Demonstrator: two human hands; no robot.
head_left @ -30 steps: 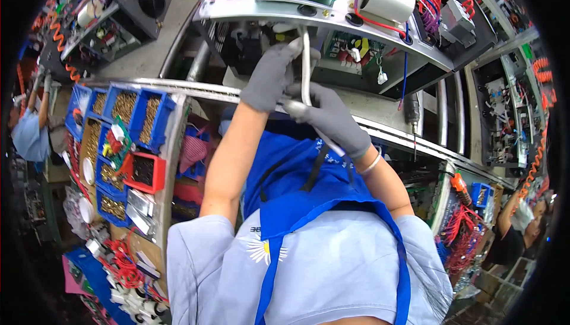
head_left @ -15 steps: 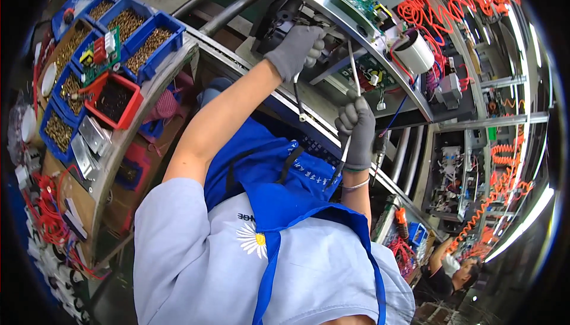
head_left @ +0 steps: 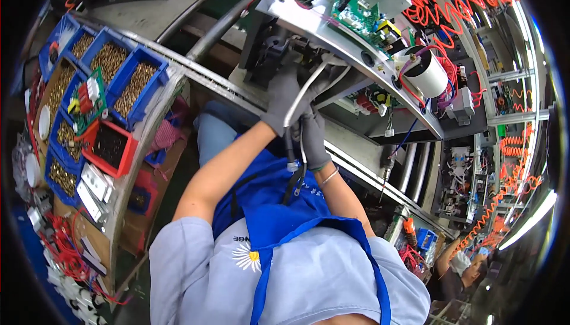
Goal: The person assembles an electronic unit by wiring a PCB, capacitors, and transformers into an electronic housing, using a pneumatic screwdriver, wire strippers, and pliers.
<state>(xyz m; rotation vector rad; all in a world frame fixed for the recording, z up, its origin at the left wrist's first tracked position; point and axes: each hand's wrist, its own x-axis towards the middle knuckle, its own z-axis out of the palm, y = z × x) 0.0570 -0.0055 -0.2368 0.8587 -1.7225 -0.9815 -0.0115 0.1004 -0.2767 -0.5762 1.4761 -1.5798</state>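
Note:
Just below an open metal chassis, my grey-gloved hands are close together. A white cable comes out of the chassis and bends down across my gloves. Its dark-sleeved ends, tipped with metal lugs, hang in front of my blue apron. My left hand is closed by the cable at the chassis opening, its fingertips partly hidden. Lower and to the right, my right hand is closed round the cable, with a second white strand beside it.
At left, blue bins of brass fasteners and a red bin stand on a bench beside a small circuit board. The chassis carries a green circuit board and a white cylinder. Another person works at far right.
My right hand has moved left and a little down to meet my left hand, which has come lower. The straight-held white cable is now bent over. The view has shifted slightly.

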